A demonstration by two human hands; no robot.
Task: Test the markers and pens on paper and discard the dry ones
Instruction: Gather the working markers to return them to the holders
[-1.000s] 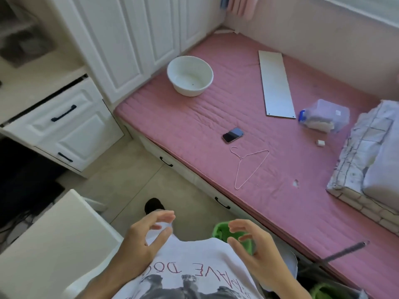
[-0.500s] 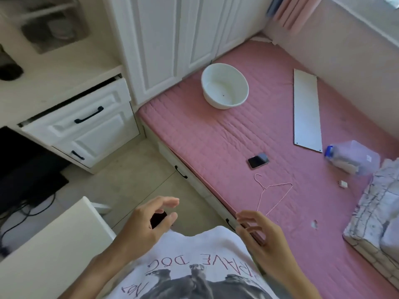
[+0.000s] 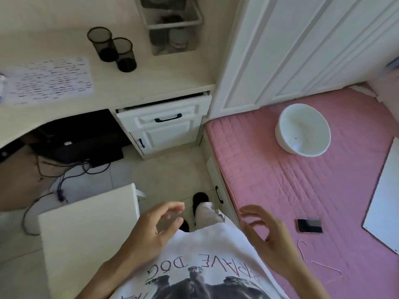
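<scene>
A: Desk, left side?
B: A sheet of paper point(image 3: 49, 79) covered in pen strokes lies flat on the desk point(image 3: 172, 78); two black mesh cups point(image 3: 112, 51) stand just right of it. No pens discernible.
A: Hands?
B: Left hand point(image 3: 151, 231) fingers loosely spread, holding nothing. Right hand point(image 3: 267, 238) likewise loose and empty, over the pink mat point(image 3: 291, 190), where a white bowl point(image 3: 302, 130) sits.
</scene>
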